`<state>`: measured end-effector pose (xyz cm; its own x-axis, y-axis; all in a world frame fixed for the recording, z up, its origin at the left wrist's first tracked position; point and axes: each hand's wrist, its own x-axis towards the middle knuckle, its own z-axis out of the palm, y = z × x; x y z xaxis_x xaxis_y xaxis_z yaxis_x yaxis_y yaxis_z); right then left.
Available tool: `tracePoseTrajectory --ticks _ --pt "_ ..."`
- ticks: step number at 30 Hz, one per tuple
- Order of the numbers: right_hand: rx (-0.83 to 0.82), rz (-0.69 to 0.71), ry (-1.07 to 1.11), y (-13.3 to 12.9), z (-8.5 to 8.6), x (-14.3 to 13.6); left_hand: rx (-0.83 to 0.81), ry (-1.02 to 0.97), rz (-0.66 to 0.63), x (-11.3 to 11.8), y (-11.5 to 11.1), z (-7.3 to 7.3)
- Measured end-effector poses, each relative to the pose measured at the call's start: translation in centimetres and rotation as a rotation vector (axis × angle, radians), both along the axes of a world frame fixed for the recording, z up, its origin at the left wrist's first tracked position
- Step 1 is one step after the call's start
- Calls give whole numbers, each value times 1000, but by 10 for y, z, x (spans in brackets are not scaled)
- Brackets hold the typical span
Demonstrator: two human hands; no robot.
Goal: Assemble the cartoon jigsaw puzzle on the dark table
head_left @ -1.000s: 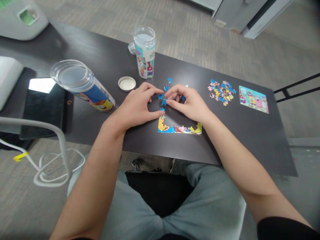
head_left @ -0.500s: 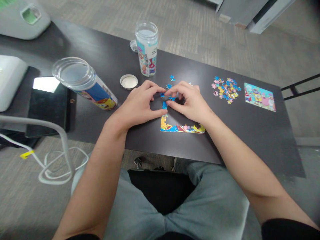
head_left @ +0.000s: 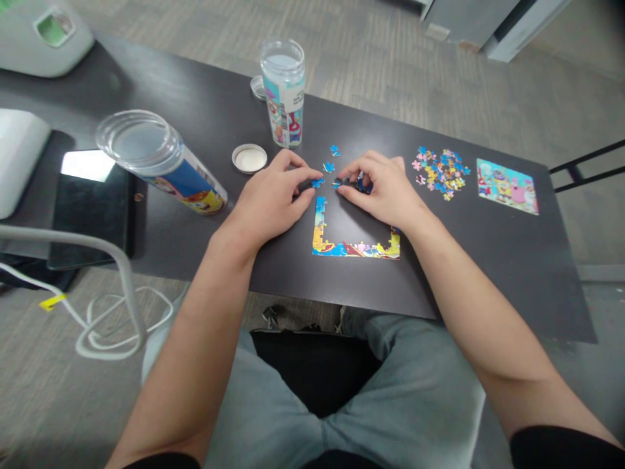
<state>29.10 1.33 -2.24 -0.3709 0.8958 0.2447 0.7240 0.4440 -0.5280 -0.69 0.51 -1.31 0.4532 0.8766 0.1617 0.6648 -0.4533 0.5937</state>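
Far left of bench (head_left: 273, 260): large jar (head_left: 188, 176), then lid (head_left: 249, 159) | left hand (head_left: 276, 195): fingertips clamped on first blue piece (head_left: 317, 184) | partial puzzle border (head_left: 342, 250) lay nearer | two loose pieces (head_left: 329, 167) lay farther | right hand (head_left: 378, 185) pinched second blue piece (head_left: 336, 184) | right: piece pile (head_left: 442, 170), then picture card (head_left: 508, 187)

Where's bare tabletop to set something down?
Free: table between picture card and near edge, right of right forearm; also the stretch behind large jar. Crowded: between left hand and right hand, where loose blue pieces lie; tablet beside large jar.
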Motion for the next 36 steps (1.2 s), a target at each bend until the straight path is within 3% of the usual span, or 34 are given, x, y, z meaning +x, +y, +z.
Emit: tracePoseTrajectory --ticks 30,36 --pt "-145 221 -17 -2 23 16 7 39 -6 4 -3 3" --pt "-131 198 -37 -3 17 12 -1 20 -2 4 -3 3"
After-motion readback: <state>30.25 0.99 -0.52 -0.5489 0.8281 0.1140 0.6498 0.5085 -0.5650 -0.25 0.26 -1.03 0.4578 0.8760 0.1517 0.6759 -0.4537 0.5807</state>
